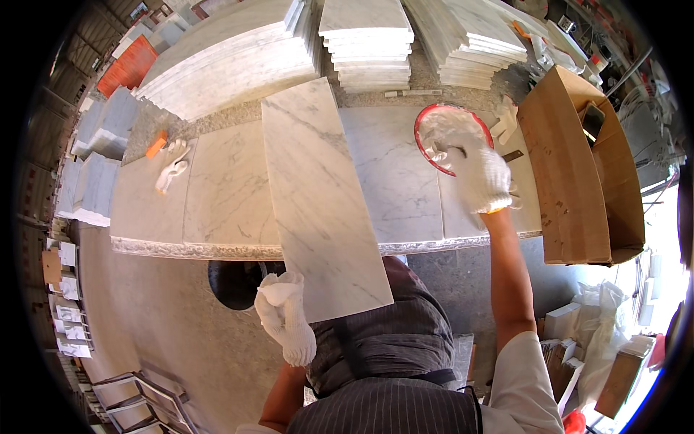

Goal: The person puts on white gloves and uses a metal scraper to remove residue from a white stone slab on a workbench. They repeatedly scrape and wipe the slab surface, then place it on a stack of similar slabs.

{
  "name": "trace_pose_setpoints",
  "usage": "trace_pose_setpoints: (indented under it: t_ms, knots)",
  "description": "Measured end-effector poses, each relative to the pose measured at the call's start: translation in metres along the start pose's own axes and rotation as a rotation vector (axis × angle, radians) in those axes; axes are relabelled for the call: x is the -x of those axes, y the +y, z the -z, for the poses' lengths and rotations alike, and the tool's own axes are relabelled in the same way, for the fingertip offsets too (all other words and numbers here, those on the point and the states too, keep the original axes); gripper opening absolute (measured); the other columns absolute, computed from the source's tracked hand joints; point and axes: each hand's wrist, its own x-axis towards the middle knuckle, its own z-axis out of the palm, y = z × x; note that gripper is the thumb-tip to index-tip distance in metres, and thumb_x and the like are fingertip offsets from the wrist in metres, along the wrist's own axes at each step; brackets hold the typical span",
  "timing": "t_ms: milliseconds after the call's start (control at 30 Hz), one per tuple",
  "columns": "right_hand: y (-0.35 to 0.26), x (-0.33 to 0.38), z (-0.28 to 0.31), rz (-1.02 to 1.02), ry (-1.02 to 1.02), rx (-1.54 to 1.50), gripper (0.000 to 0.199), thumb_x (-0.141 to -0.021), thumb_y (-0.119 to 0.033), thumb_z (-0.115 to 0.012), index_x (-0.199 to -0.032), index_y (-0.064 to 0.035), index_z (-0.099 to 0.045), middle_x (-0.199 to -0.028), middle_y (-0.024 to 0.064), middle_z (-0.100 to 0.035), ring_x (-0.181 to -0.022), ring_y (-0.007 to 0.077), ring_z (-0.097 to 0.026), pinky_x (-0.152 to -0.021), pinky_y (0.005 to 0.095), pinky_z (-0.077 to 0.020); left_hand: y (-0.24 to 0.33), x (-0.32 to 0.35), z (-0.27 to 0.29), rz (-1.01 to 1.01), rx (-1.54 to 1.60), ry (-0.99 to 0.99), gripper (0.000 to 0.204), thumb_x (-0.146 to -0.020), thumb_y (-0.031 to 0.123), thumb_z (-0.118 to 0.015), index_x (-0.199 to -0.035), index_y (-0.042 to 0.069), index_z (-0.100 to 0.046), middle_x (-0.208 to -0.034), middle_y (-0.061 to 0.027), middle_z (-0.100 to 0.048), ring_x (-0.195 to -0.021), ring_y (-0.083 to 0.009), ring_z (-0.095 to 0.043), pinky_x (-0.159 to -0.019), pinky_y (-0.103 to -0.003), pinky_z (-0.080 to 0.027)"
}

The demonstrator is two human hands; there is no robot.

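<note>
A long white marble slab [318,188] lies slanted across the stone workbench [188,249], its near end sticking out past the front edge. My left hand [285,318], in a white knit glove, grips that near left corner. My right hand [478,176], also gloved, reaches into a red-rimmed bowl of white paste [434,123] at the bench's right and holds a dark-tipped tool in it. More marble tiles [224,188] lie flat on the bench under the slab.
Stacks of marble slabs [369,40] line the back of the bench. An open cardboard box [578,166] stands at the right. A spare pair of white gloves [172,168] and an orange block [156,145] lie at the left. A dark round bucket [235,282] sits below the bench.
</note>
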Motion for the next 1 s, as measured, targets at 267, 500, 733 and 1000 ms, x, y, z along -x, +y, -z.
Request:
trace_pose_setpoints:
  t_ms: [267,500,733,1000]
  knots:
    - [0.022,0.021,0.007,-0.275,0.059,-0.582,0.022,-0.091,-0.014,-0.065,-0.109,-0.0018,-0.069,-0.093,0.0096,-0.070,-0.079,0.0150,-0.064,-0.074,0.0301,-0.0502,-0.017,0.001,0.004,-0.055,-0.094,-0.026,0.042,-0.097,0.009,-0.057,-0.134,-0.002,-0.042,-0.123,-0.0197,-0.056,-0.108,-0.0267,-0.061,-0.096,-0.043,-0.053]
    - [0.027,0.028,-0.010,-0.294,0.113,-0.590,0.024,-0.091,-0.013,-0.066,-0.109,0.0024,-0.069,-0.095,0.0101,-0.070,-0.085,0.0149,-0.062,-0.079,0.0286,-0.0486,-0.012,0.000,0.004,-0.037,-0.090,-0.040,0.044,-0.095,0.001,-0.059,-0.135,-0.001,-0.042,-0.117,-0.0171,-0.060,-0.106,-0.0240,-0.061,-0.097,-0.040,-0.052]
    - [0.030,0.026,-0.016,-0.257,0.115,-0.609,0.023,-0.090,-0.012,-0.066,-0.106,0.0036,-0.070,-0.088,0.0080,-0.068,-0.080,0.0134,-0.060,-0.076,0.0293,-0.0482,-0.015,0.000,0.006,-0.056,-0.086,-0.057,0.045,-0.094,-0.003,-0.059,-0.136,-0.002,-0.041,-0.122,-0.0164,-0.056,-0.108,-0.0224,-0.060,-0.098,-0.038,-0.052]
    - [0.027,0.026,-0.016,-0.376,0.077,-0.746,0.021,-0.091,-0.013,-0.067,-0.105,0.0024,-0.071,-0.083,0.0020,-0.064,-0.070,0.0067,-0.055,-0.063,0.0242,-0.0450,-0.018,0.001,0.003,-0.086,-0.135,-0.024,0.043,-0.098,0.013,-0.059,-0.135,-0.002,-0.043,-0.119,-0.0194,-0.060,-0.104,-0.0255,-0.063,-0.094,-0.039,-0.053]
